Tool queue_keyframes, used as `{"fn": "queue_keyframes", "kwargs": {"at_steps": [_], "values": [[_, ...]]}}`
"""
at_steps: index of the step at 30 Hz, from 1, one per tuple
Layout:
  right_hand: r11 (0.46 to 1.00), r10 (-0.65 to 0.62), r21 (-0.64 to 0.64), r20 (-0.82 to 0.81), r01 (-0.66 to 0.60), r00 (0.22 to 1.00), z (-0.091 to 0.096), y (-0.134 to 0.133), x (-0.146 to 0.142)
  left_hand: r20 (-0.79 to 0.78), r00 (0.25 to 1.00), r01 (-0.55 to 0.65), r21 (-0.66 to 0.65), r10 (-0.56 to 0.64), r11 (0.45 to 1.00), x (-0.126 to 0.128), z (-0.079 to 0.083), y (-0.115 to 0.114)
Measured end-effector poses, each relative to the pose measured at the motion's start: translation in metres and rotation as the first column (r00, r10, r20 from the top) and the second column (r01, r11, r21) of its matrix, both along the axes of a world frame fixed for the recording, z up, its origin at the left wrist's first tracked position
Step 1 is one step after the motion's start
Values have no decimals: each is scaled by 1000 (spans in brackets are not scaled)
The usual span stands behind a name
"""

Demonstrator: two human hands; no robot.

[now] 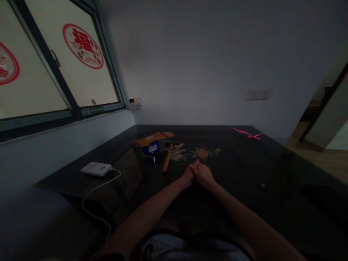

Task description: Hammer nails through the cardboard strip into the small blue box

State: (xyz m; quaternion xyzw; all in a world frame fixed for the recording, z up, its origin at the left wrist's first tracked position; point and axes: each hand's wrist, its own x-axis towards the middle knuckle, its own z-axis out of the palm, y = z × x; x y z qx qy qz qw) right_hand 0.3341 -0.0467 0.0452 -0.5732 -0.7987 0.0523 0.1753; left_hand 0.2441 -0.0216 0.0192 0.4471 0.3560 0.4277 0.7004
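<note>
My left hand [188, 176] and my right hand [204, 175] are clasped together over the dark table [233, 203], low in the middle of the view. Fingers on both are closed and pressed against each other, and no object shows between them. Just left of and beyond them lies a hammer [167, 159], its wooden handle pointing toward me and its dark head at the far end. Beside the hammer stands a blue box [151, 148] with a crumpled orange-brown bag or paper [154, 137] across its top. Several thin dark pieces, perhaps nails [144, 169], lie in front of it.
At the left edge of the table lies a white power bank [96, 169], its white cable [94, 189] trailing down toward me. A pink ribbon [248, 135] is at the far right. Behind are a wall with sockets [257, 95] and, at left, a window [61, 79].
</note>
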Motion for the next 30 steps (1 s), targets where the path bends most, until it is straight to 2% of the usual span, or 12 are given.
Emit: {"fn": "queue_keyframes", "kwargs": {"at_steps": [3, 7, 10, 13, 15, 17, 20, 22, 24, 25, 27, 30], "values": [[999, 30, -14, -57, -31, 998, -2, 4, 1, 17, 999, -43, -17, 44, 999, 0, 2, -1], [997, 74, -19, -174, -79, 982, 3, 9, 2, -145, 987, -45, 137, 64, 990, -8, 2, 13], [994, 106, -1, -300, -112, 948, 8, 12, 4, -323, 918, -146, 262, 230, 954, -21, 4, 27], [992, 102, -16, -448, -122, 888, 11, 14, 9, -323, 885, -203, 378, 335, 903, -30, 7, 34], [989, 84, -64, -520, -137, 850, 11, 14, 12, -265, 931, -143, 369, 251, 918, -32, 9, 34], [981, 63, -115, -564, -155, 824, 12, 13, 15, -211, 972, -23, 350, 102, 937, -32, 12, 31], [931, 72, -242, -614, -275, 786, 19, 5, 17, -239, 957, 246, 370, -164, 896, -33, 18, 25], [822, 115, -371, -633, -431, 765, 28, -4, 18, -325, 889, 433, 359, -324, 827, -34, 22, 19], [688, 180, -467, -632, -555, 754, 36, -12, 19, -434, 812, 545, 326, -390, 773, -32, 24, 14], [649, 223, -478, -624, -591, 749, 40, -16, 20, -488, 774, 582, 296, -404, 757, -30, 25, 12], [625, 294, -458, -613, -633, 733, 45, -20, 23, -577, 672, 665, 194, -465, 721, -25, 24, 9], [619, 317, -459, -597, -637, 737, 47, -20, 28, -614, 487, 796, 19, -621, 606, -18, 20, 6]]}}
